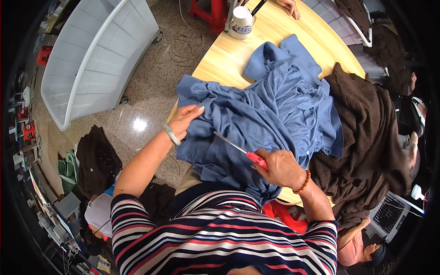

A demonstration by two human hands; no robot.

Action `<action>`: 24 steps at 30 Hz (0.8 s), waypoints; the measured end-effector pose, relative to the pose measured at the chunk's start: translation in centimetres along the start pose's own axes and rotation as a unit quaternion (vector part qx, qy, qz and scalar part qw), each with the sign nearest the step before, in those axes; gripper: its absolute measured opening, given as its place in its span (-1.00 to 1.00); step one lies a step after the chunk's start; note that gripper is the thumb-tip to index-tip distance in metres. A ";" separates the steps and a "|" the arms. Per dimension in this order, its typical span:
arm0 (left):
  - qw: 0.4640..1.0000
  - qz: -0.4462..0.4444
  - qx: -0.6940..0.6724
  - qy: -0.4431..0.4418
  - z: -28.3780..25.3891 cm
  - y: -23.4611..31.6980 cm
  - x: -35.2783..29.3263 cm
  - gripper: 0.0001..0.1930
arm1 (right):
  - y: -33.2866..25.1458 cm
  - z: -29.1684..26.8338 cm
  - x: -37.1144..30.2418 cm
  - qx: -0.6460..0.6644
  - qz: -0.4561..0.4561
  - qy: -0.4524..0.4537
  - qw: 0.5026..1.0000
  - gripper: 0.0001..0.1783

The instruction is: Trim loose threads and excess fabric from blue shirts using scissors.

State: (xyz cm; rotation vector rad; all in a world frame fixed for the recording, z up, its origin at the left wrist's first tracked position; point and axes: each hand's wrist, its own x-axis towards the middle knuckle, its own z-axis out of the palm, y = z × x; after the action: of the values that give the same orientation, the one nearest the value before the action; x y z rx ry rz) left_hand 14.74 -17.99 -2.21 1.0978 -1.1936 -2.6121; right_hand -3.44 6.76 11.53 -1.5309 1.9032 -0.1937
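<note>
A rumpled blue shirt (270, 114) lies heaped on the round wooden tabletop (229, 59), its collar and folds bunched up. The left hand (185, 120) pinches the shirt's near edge in a closed grip. The right hand (282, 167) is closed round red-handled scissors (240, 150), blades pointing toward the left grip. A brown garment (366, 137) lies just beyond the right grip. The scissor handles are mostly hidden by fingers.
</note>
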 end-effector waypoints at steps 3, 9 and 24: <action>0.999 -0.052 -0.006 0.008 0.0 0.5 0.2 -0.83 | -0.6 0.0 0.1 -0.025 -0.004 -0.018 1.000 -0.67; 0.990 -0.136 -0.031 -0.007 -1.4 1.9 0.9 -0.74 | -1.3 0.4 1.3 -0.054 -0.009 0.004 0.999 -0.68; 0.959 0.107 0.264 0.008 -3.0 -10.1 -5.1 -0.30 | 1.0 1.7 0.8 0.017 0.013 0.047 0.999 -0.71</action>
State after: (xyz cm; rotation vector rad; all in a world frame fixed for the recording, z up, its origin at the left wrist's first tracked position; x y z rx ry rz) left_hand 22.62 -11.14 -7.49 0.9747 -1.9518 -2.1719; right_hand -3.31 6.85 9.45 -1.4982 1.9810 -0.2882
